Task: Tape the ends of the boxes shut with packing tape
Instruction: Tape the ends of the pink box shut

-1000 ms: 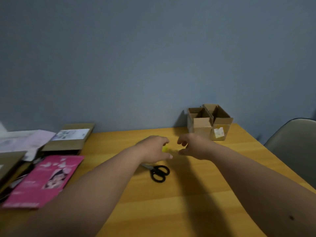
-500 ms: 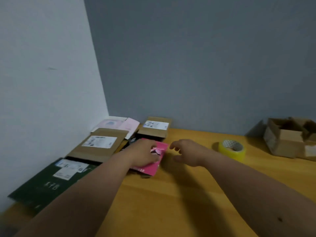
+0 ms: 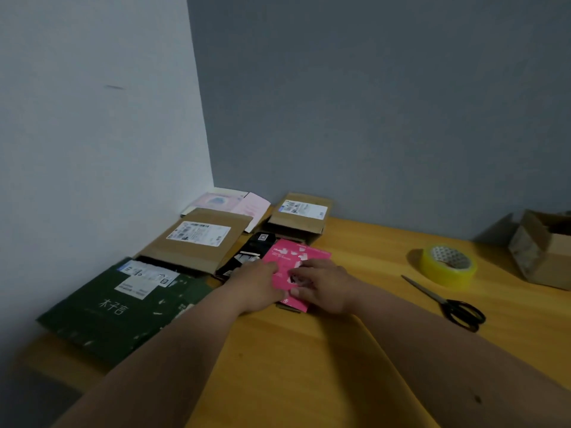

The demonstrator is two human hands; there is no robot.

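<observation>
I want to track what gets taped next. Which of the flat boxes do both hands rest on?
The pink box, beside the brown ones: left hand and right hand both lie on it.

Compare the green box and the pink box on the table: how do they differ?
The green box is dark, and it looks clearly larger than the bright pink box. The green box carries a white shipping label; the pink box shows only printed pictures. No hand touches the green box, while the left hand and right hand both rest on the pink box. Both lie flat.
</observation>
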